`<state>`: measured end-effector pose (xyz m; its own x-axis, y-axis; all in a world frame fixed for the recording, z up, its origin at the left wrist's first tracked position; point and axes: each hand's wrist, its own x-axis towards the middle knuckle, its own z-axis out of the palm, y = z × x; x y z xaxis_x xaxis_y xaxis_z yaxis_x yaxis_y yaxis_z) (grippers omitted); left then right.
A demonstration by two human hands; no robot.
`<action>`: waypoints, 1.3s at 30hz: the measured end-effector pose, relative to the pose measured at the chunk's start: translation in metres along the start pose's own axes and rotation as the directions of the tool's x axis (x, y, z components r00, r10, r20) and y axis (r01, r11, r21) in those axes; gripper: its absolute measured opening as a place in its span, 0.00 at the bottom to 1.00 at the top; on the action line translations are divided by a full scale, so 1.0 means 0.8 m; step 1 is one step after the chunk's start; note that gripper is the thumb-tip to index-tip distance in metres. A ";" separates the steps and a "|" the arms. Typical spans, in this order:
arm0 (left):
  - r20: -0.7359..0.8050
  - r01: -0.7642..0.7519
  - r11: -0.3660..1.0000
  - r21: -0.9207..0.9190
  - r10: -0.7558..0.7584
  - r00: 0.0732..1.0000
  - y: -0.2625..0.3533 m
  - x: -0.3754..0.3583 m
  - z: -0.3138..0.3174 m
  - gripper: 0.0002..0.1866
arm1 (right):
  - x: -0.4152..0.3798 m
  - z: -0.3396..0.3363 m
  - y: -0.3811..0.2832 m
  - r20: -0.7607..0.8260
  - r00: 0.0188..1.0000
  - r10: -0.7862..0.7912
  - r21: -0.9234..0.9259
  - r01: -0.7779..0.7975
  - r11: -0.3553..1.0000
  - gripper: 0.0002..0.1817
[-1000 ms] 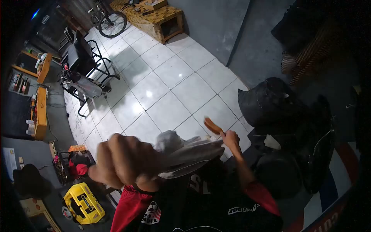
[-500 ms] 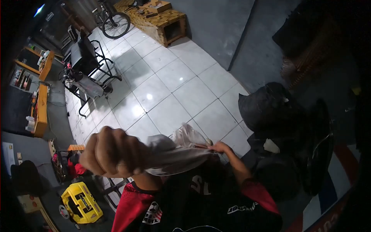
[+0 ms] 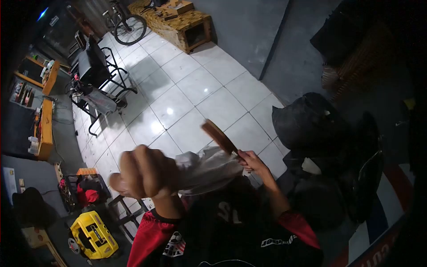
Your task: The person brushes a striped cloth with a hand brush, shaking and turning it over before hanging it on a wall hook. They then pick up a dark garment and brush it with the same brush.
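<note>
My left hand [image 3: 144, 171] is raised close to the camera, its fingers curled into a fist around a bunched end of a thin whitish cloth [image 3: 207, 171]. From that fist the cloth stretches across my chest towards the right. My right hand [image 3: 252, 162] grips the handle of a long brown wooden brush [image 3: 220, 137], which points up and to the left above the cloth. The cloth's right end hangs right at the fingers of my right hand, partly behind them.
A padded black chair [image 3: 93, 66] on a metal frame stands at left, near wall shelves [image 3: 46, 129]. A yellow toy car [image 3: 93, 233] and a black crate [image 3: 66, 191] are lower left. Dark seating [image 3: 307, 122] lies close on the right; a patterned wooden bench [image 3: 178, 29] and bicycle [image 3: 130, 30] are farther back.
The brush has come up into plain sight above the cloth in my right hand. My left fist has shifted slightly right, and the cloth hangs more bunched.
</note>
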<state>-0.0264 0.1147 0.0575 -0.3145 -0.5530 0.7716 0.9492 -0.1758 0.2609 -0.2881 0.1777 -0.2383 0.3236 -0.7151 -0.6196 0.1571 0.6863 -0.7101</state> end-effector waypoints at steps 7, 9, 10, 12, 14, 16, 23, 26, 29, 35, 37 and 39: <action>0.059 0.085 0.996 -0.018 -0.084 0.995 -0.029 0.004 0.004 0.13 | 0.003 0.070 -0.076 0.496 0.854 0.155 -0.403 0.069 0.913 0.23; 0.157 0.097 0.987 -0.131 -0.076 0.985 -0.010 0.011 0.002 0.18 | 0.037 0.043 -0.030 0.261 0.947 0.189 -0.670 0.037 0.742 0.29; 0.158 0.049 0.972 -0.231 -0.012 0.987 -0.002 0.010 0.004 0.18 | 0.055 0.019 0.003 0.153 0.975 0.163 -0.769 0.014 0.639 0.31; 0.178 -0.009 0.943 -0.332 0.071 0.981 0.019 0.011 0.013 0.19 | 0.088 -0.036 0.080 -0.137 0.981 0.136 -0.932 -0.174 0.318 0.34; 0.170 -0.076 0.949 -0.306 0.133 0.976 0.034 0.008 0.017 0.19 | 0.093 -0.072 0.148 -0.356 0.932 0.069 -0.907 -0.363 0.216 0.32; 0.125 -0.115 0.957 -0.265 0.153 0.980 0.048 0.002 0.019 0.17 | 0.075 -0.078 0.174 -0.449 0.892 -0.054 -0.880 -0.431 0.200 0.30; -0.295 -0.141 0.962 0.234 0.209 0.932 0.015 -0.005 0.007 0.16 | 0.041 -0.006 0.050 -0.352 0.880 -0.320 -0.622 0.035 0.782 0.27; -0.442 0.178 0.832 0.525 0.088 0.893 -0.004 0.000 -0.002 0.17 | -0.027 0.083 -0.052 0.062 0.966 -0.253 0.124 0.244 0.962 0.22; -0.581 0.318 0.853 0.413 -0.022 0.813 -0.019 0.008 -0.008 0.19 | -0.031 0.110 -0.048 0.358 0.806 -0.471 0.247 0.405 0.880 0.20; -0.376 -0.005 0.976 0.216 0.088 0.922 0.013 0.019 -0.007 0.14 | 0.071 0.001 0.103 -0.079 0.993 -0.088 -0.735 0.001 0.678 0.31; -0.395 -0.103 0.961 0.257 0.202 0.896 0.024 0.019 -0.003 0.12 | 0.059 -0.037 0.148 -0.263 0.953 -0.149 -0.919 -0.200 0.341 0.31; -0.384 -0.085 0.918 0.388 0.245 0.890 0.031 0.016 -0.004 0.12 | 0.059 -0.063 0.180 -0.424 0.894 -0.148 -0.874 -0.360 0.327 0.31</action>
<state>-0.0071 0.1010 0.0720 -0.0444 -0.8481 0.5280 0.8946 0.2015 0.3989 -0.2974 0.2358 -0.3866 -0.1297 -0.7968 -0.5901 -0.8805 0.3663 -0.3011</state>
